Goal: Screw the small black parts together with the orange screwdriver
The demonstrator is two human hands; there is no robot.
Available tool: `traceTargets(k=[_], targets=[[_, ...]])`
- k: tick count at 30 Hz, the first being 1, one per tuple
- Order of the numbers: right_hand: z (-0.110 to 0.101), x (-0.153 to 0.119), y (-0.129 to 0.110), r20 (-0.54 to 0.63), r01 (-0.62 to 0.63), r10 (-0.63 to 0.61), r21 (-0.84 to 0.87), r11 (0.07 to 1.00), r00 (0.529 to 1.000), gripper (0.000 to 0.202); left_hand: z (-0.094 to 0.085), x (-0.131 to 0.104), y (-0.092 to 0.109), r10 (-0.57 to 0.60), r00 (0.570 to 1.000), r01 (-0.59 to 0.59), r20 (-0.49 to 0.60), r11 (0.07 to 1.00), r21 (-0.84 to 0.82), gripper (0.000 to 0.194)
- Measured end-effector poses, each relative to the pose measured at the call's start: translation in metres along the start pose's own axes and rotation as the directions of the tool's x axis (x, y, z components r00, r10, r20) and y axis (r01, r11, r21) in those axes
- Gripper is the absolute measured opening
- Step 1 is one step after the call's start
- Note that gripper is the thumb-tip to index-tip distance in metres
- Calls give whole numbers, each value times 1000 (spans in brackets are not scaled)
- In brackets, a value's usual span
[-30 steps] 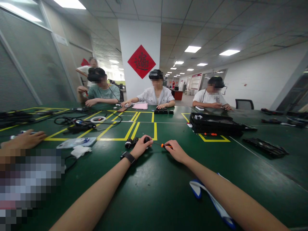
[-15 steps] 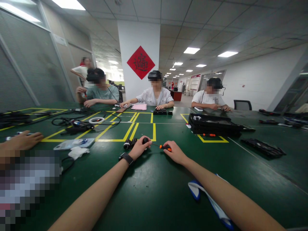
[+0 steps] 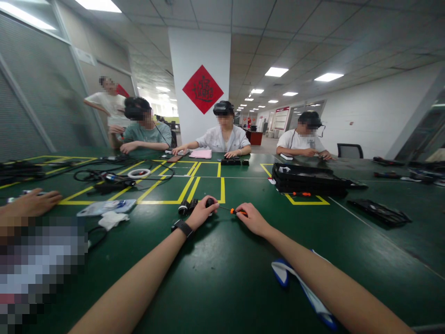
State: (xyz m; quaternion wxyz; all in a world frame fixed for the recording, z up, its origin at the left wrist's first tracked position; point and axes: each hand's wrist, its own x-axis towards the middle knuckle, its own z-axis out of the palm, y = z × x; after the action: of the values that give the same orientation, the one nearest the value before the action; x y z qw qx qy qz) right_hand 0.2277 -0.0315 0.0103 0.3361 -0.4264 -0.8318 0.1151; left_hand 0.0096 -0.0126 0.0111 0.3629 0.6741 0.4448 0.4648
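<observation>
My left hand (image 3: 204, 211), with a dark watch (image 3: 182, 227) on its wrist, is closed on a black cylindrical part (image 3: 209, 202) on the green table (image 3: 215, 287). In my right hand (image 3: 253, 218) is a screwdriver (image 3: 239, 212) with an orange and black handle, lying nearly level. Its thin shaft points left to the black part; whether the tip touches it is too small to tell. Left of my left hand stand more black cylindrical parts (image 3: 183, 207), one with a pale ring. A blue and white strap (image 3: 306, 287) lies partly beneath my right forearm.
Stacked black trays (image 3: 306, 178) stand at the right, with an orange tool (image 3: 301, 194) before them. A black panel (image 3: 378, 212) lies farther right. On the left are cables (image 3: 83, 174), a crumpled tissue (image 3: 114, 220) and a co-worker's hand (image 3: 43, 200). Several people sit across the table.
My hands keep nearly the same pose, with the right fingers shifted slightly on the screwdriver handle. At the back left, a standing person has moved to the left.
</observation>
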Motion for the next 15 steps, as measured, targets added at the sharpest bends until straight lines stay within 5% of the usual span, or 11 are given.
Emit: traceTargets(k=[15], targets=[[1, 0, 2, -13, 1, 0, 59, 998, 1000, 13, -2, 1, -2, 4, 1000, -4, -5, 1000, -30, 32]])
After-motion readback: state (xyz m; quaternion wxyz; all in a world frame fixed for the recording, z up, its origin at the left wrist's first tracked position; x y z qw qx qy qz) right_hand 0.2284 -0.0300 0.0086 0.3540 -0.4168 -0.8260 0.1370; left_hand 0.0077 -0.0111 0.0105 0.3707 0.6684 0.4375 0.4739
